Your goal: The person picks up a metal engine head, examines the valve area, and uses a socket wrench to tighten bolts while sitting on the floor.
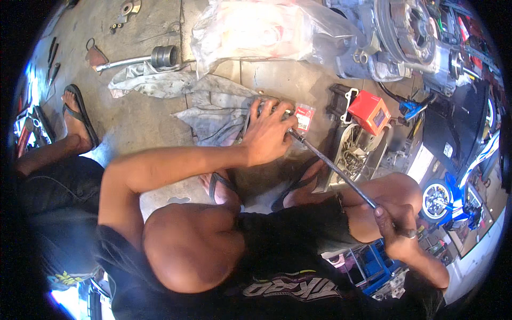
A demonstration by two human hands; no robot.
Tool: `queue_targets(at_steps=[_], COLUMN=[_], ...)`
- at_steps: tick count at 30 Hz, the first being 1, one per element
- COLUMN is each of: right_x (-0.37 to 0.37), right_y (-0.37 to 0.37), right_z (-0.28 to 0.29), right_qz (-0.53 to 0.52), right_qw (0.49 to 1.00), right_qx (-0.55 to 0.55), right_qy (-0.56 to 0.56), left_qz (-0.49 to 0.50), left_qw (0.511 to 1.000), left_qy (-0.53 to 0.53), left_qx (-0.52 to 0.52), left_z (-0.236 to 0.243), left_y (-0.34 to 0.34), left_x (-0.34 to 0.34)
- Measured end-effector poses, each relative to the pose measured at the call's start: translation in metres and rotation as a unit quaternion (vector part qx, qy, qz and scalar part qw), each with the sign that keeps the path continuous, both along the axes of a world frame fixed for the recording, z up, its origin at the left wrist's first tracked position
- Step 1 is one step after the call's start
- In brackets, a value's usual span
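Note:
My right hand (397,230) is closed around the near end of a long-handled wrench (336,169), a thin dark metal bar slanting up to the left. At its far end my left hand (269,133) curls its fingers over a metal part, mostly hidden beneath them, where the bar's head meets it. A grey rag (210,114) lies on the floor beside and under that hand. Just right of the fingers is a small red-and-white packet (304,117).
A red box (369,112) and a metal tray of small parts (357,154) stand to the right. Beyond are a plastic-wrapped item (256,32) and an engine (394,37). A socket tool (162,57) lies far left. Another person's sandalled foot (77,120) is at left.

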State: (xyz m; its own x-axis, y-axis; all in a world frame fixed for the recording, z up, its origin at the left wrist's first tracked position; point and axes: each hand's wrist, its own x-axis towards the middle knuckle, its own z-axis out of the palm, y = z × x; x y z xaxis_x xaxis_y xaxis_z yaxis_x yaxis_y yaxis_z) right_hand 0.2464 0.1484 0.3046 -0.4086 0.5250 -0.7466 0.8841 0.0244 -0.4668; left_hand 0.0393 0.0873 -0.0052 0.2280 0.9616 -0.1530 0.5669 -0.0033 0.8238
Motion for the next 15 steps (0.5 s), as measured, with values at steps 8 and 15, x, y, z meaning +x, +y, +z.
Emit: queue_targets(at_steps=[8, 15], right_x=[0.002, 0.006], right_y=[0.011, 0.013], right_z=[-0.007, -0.019], right_qz=[-0.129, -0.113], right_qw=[0.982, 0.991], right_qx=[-0.108, -0.059], right_qy=[-0.09, -0.047], left_qz=[0.018, 0.078], left_qw=[1.0, 0.997], left_qy=[-0.002, -0.02], left_qx=[-0.021, 0.004], left_z=[0.007, -0.002], left_y=[-0.003, -0.008], left_x=[-0.007, -0.003])
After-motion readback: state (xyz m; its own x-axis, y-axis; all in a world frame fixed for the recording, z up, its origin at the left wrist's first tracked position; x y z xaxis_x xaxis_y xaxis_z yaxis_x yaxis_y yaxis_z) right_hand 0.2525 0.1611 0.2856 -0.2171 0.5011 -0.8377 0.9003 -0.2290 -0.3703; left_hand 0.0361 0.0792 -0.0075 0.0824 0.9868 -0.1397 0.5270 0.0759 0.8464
